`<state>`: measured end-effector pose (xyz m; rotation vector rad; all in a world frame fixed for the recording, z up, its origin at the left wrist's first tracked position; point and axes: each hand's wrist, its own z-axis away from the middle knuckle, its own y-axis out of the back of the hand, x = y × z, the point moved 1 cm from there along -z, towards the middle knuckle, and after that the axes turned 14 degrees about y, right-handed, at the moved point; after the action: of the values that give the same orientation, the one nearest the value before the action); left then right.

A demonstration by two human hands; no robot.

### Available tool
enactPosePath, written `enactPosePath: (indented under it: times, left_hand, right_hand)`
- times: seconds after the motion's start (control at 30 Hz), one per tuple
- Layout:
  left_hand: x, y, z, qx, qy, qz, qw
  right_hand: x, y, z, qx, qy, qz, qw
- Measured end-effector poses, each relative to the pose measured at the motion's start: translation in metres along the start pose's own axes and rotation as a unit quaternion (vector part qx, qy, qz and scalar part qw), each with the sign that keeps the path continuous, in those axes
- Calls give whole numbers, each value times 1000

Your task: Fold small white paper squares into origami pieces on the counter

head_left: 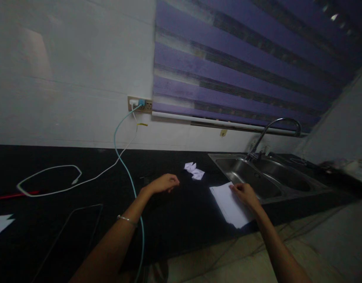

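A stack of white paper sheets [228,206] lies on the black countertop, close to the sink. My right hand [243,193] is at its upper right corner, thumb and fingers pinched on the paper's edge; how many sheets it grips does not show. Over the counter, left of the stack, my left hand [166,182] has its fingers curled in, with nothing visible in them. Several small folded white paper pieces [197,174] sit in a cluster beyond and between my hands.
A double steel sink [248,173] with a curved faucet [265,133] stands at right. A teal cable [129,177] and a white cable [65,189] run from the wall socket [139,104] across the counter. A red stick-like object [15,195] and more paper [0,224] lie at left.
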<state>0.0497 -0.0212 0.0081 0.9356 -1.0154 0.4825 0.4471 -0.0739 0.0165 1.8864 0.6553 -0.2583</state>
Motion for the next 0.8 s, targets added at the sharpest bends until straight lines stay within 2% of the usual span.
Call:
enactPosePath:
  times: [0.1,0.17,0.27,0.4,0.47,0.57,0.67,0.73,0.8]
  left_hand:
    - [-1,0,-1,-1,1,-7,1000]
    - [-1,1,-1,-1,-5,-6,1000]
    - [-1,1,0,-3,-15,-7,1000]
    - [4,-1,4,-2,-23,4,1000]
    - [8,-2,6,-4,-25,37,999]
    - [16,-3,9,-34,-47,102,993]
    - [23,-1,12,-55,-65,181,980]
    - [26,2,14,-36,-68,215,974]
    - [28,5,16,11,-77,226,971]
  right_hand:
    - [-9,3,2,-14,22,31,999]
    - [-15,7,3,-3,45,48,998]
    - [-28,20,3,43,86,74,993]
    - [-55,40,-1,113,74,57,989]
    - [-74,42,-8,167,73,38,982]
    - [-108,23,-25,225,82,-51,970]
    - [-142,-18,-49,238,104,-144,955]
    - [-161,-48,-65,222,108,-201,948]
    - [-174,-75,-78,192,113,-258,940]
